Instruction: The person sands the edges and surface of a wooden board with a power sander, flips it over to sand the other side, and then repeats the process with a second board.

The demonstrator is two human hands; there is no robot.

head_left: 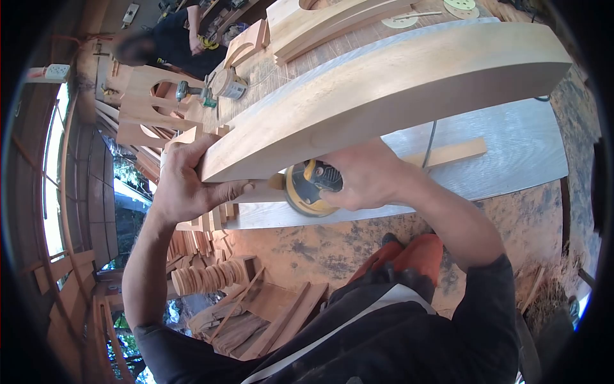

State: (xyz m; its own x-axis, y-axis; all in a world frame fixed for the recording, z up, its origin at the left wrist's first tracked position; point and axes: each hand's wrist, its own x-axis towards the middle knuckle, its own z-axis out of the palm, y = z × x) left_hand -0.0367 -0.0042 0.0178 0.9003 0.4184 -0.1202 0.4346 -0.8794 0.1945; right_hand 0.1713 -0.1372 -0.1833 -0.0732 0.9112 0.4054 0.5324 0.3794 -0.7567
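A long, pale, curved wooden board [377, 80] stretches across the workbench, its broad face toward me. Its near-left end is gripped by my left hand [185, 182], with the thumb along the lower side and the fingers over the top. Below the board's curved underside, my right hand [364, 173] is closed around a yellow and black orbital sander [306, 189]. The sander's disc edge faces down and left; whether its pad touches wood is hidden. A dark cord [431, 144] hangs behind my right wrist.
A wood strip [457, 152] lies on the grey bench sheet [524, 137]. A drill [192, 93], a tub [229, 84] and cut wooden pieces [256, 40] sit beyond. A co-worker [176, 41] is at the far left. Wooden discs [208, 276] and planks [288, 320] lie below.
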